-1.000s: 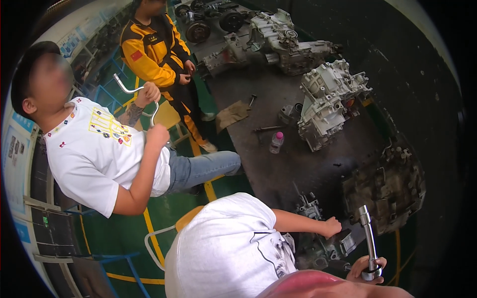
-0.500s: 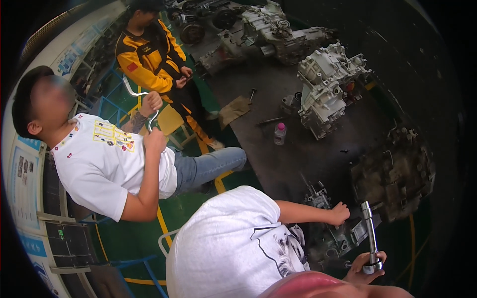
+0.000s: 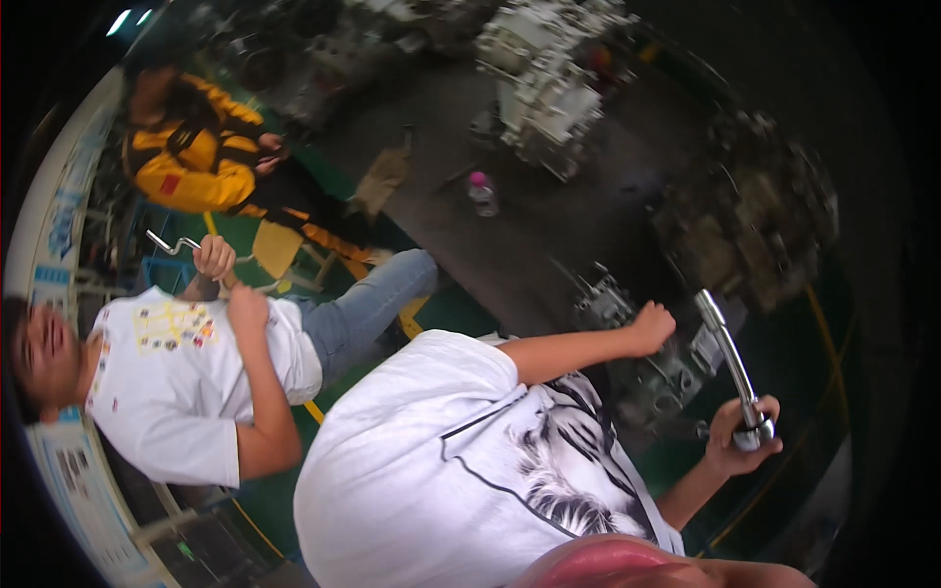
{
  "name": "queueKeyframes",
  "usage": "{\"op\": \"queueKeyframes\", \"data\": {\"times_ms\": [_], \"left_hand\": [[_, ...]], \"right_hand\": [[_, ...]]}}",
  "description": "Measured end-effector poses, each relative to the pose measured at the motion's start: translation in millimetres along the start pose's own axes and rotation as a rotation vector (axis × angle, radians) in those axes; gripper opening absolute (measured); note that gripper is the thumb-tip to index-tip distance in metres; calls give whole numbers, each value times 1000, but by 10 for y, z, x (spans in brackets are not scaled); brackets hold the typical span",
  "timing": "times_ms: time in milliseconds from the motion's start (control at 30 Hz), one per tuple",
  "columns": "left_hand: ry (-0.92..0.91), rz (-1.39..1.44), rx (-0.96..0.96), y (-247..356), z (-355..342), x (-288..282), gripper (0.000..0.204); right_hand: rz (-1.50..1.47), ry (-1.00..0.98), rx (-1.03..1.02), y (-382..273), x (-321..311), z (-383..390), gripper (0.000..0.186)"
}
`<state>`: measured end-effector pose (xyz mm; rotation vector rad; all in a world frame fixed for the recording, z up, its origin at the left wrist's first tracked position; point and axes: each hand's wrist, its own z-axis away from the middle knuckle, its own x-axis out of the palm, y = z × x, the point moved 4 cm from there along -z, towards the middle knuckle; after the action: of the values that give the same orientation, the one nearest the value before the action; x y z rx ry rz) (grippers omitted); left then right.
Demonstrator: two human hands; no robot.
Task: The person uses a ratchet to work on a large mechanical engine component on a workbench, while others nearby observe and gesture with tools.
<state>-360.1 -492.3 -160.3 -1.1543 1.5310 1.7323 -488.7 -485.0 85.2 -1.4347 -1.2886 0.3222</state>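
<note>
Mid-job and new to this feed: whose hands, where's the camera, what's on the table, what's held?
No robot: these are a person's bare hands, filmed from above by a fisheye camera on that person's head. The right hand grips a long, shiny chrome socket tool. The left hand is curled closed near a grey metal assembly; I can't tell whether it holds anything. The dark table bears a silvery, jagged metal casing and a clear plastic bottle with a pink cap. At left, a co-worker in a white T-shirt holds a bent silver bar.
</note>
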Motion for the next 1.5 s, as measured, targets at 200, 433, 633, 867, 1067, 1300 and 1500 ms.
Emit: {"op": "queueKeyframes", "data": {"times_ms": [200,433,633,867,1067,1300,1500], "left_hand": [[5,98,151,-54,-26,-64,12],[43,63,114,-27,77,-124,8],[79,145,34,-67,111,-202,11],[72,140,-20,-61,91,-172,13],[33,215,222,-52,31,-217,13],[94,235,-88,-72,142,-294,17],[46,153,124,8,61,-276,9]], "right_hand": [[66,40,-45,-14,-83,97,60],[270,175,2,75,-260,278,59],[273,325,58,245,-397,460,60],[248,393,127,367,-583,643,59],[154,383,145,456,-714,664,60],[294,344,207,524,-779,663,57],[230,466,246,541,-708,662,60]]}}
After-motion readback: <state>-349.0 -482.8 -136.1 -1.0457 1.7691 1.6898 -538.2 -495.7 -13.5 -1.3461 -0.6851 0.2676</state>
